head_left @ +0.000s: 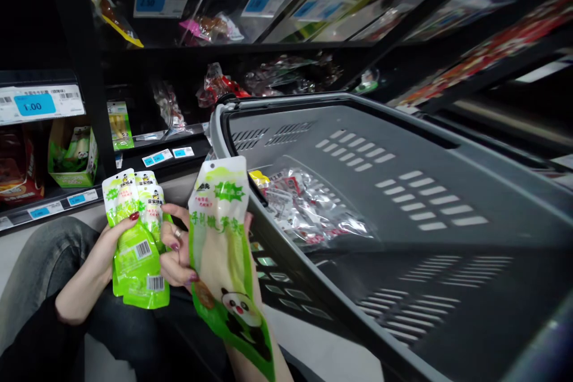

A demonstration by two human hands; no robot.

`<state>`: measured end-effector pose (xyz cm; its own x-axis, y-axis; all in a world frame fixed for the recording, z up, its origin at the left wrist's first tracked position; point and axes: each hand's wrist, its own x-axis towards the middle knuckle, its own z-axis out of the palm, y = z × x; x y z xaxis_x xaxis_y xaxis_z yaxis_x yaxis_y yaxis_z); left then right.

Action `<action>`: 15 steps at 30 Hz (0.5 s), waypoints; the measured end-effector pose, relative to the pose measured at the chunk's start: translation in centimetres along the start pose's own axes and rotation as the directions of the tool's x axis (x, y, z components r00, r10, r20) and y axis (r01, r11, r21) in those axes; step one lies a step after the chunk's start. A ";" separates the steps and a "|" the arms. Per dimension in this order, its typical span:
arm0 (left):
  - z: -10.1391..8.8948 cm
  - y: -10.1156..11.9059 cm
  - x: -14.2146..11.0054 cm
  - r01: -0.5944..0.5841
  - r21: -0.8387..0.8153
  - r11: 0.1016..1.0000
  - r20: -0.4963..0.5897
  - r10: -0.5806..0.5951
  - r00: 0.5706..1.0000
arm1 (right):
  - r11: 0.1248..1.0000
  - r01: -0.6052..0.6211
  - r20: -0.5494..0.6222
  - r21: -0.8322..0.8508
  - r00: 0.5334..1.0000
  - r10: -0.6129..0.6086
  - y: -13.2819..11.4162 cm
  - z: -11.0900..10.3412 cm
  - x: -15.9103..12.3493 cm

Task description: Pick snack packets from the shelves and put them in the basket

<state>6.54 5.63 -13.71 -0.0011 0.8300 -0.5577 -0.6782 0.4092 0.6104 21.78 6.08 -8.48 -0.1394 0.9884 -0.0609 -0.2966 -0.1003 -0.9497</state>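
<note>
Right hand (175, 265) holds a panda-printed pouch (224, 262), top edge uppermost, slightly tilted. Left hand (105, 250), at nine o'clock of it, is closed on several green pouches (134, 277), thumb across the front. Pouches assessed as light, pliable and slick-filmed; side edges or flat top seal offer the best hold. Grey basket (405, 143) containing clear-wrapped packs (304, 203): three o'clock. Shelf labels (156, 158): twelve o'clock.
</note>
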 end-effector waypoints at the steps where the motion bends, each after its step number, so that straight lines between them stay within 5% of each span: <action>1: 0.0 0.0 0.0 -0.001 -0.001 1.000 -0.004 0.001 1.000 | 0.999 -0.032 0.012 0.044 0.999 0.031 -0.1 0.0 -0.2; 6: -0.2 -0.1 0.1 -0.007 0.003 1.000 -0.001 0.007 1.000 | 0.907 -0.243 0.265 0.343 0.952 0.155 -0.7 0.1 -1.3; 9: -0.3 0.0 0.1 0.037 -0.011 0.999 -0.023 -0.037 0.999 | 0.854 -0.303 0.296 0.423 0.937 0.185 -1.3 0.1 -1.3; 12: -0.5 0.4 0.1 0.079 -0.037 0.996 -0.033 -0.080 0.996 | 0.881 -0.289 0.264 0.374 0.944 0.197 -1.9 -0.4 -0.9; 15: -0.9 1.1 0.0 0.050 -0.098 0.994 -0.097 -0.059 0.994 | 0.962 -0.233 0.156 0.145 0.965 0.210 -2.5 -1.0 -1.0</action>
<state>5.11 5.72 -13.55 -0.0318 0.7637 -0.6448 -0.7462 0.4110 0.5237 23.63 5.46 -6.36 -0.3439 0.9151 -0.2105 -0.3895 -0.3430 -0.8548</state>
